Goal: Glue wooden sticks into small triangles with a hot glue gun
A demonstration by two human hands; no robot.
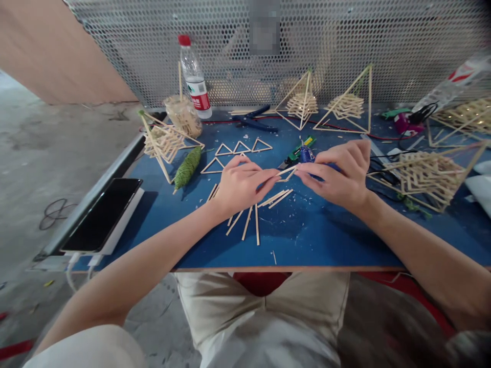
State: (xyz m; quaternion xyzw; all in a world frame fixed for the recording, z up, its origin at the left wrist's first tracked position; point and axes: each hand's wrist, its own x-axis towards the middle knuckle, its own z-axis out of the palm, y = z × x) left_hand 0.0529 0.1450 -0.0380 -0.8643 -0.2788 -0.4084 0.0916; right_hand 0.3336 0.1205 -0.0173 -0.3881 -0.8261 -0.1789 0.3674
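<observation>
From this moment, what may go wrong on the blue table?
The thin stick between the left hand and right hand might snap if pinched hard. The left hand could scatter loose sticks lying close by. The phone sits near the edge of the table; tugging the white cables could drag it off.

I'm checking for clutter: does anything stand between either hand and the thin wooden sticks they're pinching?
Nothing visible does: the left hand and the right hand both touch the thin wooden sticks directly at the fingertips. The loose sticks lie on the blue tabletop, nearer the body.
</observation>
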